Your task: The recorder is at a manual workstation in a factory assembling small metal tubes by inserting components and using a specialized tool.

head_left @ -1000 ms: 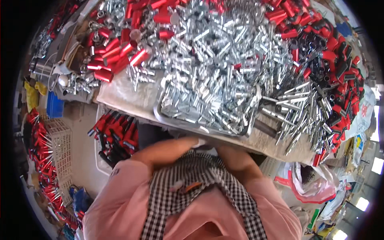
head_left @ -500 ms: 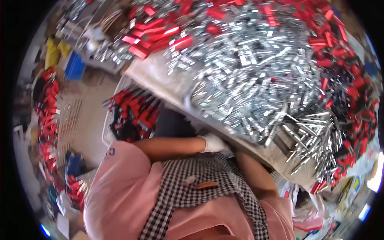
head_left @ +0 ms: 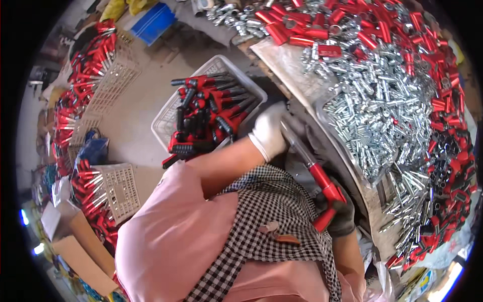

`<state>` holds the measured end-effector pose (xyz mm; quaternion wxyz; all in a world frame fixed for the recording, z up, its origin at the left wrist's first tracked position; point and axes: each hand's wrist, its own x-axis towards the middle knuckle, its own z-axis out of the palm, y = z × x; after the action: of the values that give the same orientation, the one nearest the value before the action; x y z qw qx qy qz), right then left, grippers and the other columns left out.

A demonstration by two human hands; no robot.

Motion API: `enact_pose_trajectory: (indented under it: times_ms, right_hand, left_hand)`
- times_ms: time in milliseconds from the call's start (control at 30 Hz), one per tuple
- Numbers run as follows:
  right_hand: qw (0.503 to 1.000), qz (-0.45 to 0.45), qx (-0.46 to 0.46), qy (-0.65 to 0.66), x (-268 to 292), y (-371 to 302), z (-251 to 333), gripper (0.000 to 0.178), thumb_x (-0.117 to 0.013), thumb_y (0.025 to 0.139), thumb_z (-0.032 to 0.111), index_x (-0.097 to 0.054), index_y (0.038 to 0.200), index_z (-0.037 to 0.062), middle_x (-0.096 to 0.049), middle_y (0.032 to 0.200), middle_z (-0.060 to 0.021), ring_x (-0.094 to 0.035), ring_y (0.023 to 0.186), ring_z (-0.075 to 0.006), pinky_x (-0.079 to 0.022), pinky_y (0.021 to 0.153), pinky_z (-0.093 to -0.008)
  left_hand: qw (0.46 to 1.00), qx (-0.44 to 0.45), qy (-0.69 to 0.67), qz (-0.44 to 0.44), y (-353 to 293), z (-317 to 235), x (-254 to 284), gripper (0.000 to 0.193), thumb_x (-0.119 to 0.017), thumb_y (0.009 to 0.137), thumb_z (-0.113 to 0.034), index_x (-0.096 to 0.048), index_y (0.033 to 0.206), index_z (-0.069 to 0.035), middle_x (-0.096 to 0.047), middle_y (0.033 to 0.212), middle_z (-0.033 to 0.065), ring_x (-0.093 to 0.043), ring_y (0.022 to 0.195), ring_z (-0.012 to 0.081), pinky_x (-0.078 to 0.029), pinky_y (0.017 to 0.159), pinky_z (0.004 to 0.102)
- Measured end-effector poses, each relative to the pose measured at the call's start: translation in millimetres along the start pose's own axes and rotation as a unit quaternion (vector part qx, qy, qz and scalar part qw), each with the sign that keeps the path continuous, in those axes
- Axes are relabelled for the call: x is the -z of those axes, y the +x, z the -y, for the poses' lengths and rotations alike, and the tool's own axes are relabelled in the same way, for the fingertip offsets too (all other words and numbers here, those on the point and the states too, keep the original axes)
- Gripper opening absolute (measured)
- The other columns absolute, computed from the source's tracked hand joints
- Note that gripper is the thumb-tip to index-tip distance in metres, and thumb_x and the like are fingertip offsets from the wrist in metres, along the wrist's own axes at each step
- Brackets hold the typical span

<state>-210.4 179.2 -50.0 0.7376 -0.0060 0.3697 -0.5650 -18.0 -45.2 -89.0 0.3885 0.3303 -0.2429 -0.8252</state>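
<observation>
A red pistol-shaped tool with a long silver shaft lies slantwise before my apron. My right hand, in a dark glove, is closed round it near the bend of its red handle. The shaft's tip points away to the left and meets my left hand, in a white glove. That hand's fingers are blurred and partly hidden, so their grip on the tip cannot be made out. Left of it stands a white plastic basket holding several red tools with black grips and dark shafts.
To the right, a worktable bears a heap of small silver metal parts, red tubes and long metal rods. On the left are a white crate beside red-and-silver pieces, a blue bin and a cardboard box.
My view has shifted, bringing the whole basket into sight. My hands, earlier low by the table edge and mostly hidden, are now in front of my apron with the red tool showing.
</observation>
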Motion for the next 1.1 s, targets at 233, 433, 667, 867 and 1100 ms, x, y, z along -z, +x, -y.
enact_pose_trajectory:
  times_ms: [233, 433, 667, 867, 1100]
  right_hand:
    - [0.950, 0.142, -0.206, 0.185, -59.5, 81.8, -22.6, 0.051, -0.072, 0.085, 0.026, -0.051, 0.124, 0.0008, -0.063, 0.100, -0.0122, -0.061, 0.071, -0.0156, -0.057, 0.071, -0.0373]
    - [0.950, 0.214, -0.160, -0.158, -148.8, 111.7, -56.3, 0.088, -0.079, 0.076, 0.052, -0.043, 0.139, 0.0033, -0.063, 0.108, -0.0151, -0.065, 0.094, -0.0231, -0.055, 0.080, -0.0397]
    - [0.940, 0.147, -0.073, -0.299, -109.8, 122.6, -56.4, 0.061, -0.066, 0.091, 0.041, -0.051, 0.135, 0.0017, -0.066, 0.106, -0.0118, -0.065, 0.088, -0.0204, -0.056, 0.078, -0.0358]
    - [0.964, 0.007, -0.049, -0.261, -66.4, 111.9, -47.1, 0.040, -0.062, 0.096, 0.028, -0.059, 0.127, 0.0028, -0.067, 0.099, -0.0104, -0.063, 0.079, -0.0194, -0.054, 0.070, -0.0334]
    - [0.981, -0.049, 0.008, -0.187, -58.3, 76.1, -44.0, 0.039, -0.066, 0.093, 0.018, -0.058, 0.126, -0.0012, -0.066, 0.100, -0.0099, -0.062, 0.083, -0.0170, -0.052, 0.073, -0.0310]
  left_hand:
    - [0.974, -0.142, -0.172, -0.026, -34.8, -89.9, 13.6, 0.038, -0.045, 0.097, -0.039, -0.050, 0.080, -0.005, -0.054, 0.067, 0.0129, -0.060, 0.069, 0.0353, -0.051, 0.077, 0.0543]
    - [0.945, -0.049, -0.221, -0.235, -74.6, -100.0, 76.5, 0.021, -0.063, 0.091, -0.023, -0.053, 0.096, -0.005, -0.056, 0.082, 0.0132, -0.058, 0.074, 0.0335, -0.050, 0.070, 0.0479]
    - [0.944, -0.009, -0.027, -0.328, -134.9, -161.5, 326.8, 0.008, -0.059, 0.084, -0.006, -0.060, 0.077, -0.005, -0.060, 0.069, 0.0085, -0.059, 0.064, 0.0203, -0.047, 0.060, 0.0324]
    - [0.894, 0.270, 0.149, -0.326, -102.5, -200.5, 364.3, 0.008, -0.058, 0.085, -0.009, -0.060, 0.078, -0.006, -0.059, 0.066, 0.0063, -0.058, 0.057, 0.0208, -0.045, 0.050, 0.0359]
    - [0.729, 0.065, 0.669, -0.125, -81.2, -130.9, 416.8, 0.039, -0.050, 0.097, -0.030, -0.059, 0.124, -0.003, -0.061, 0.115, 0.0161, -0.061, 0.102, 0.0256, -0.049, 0.082, 0.0386]
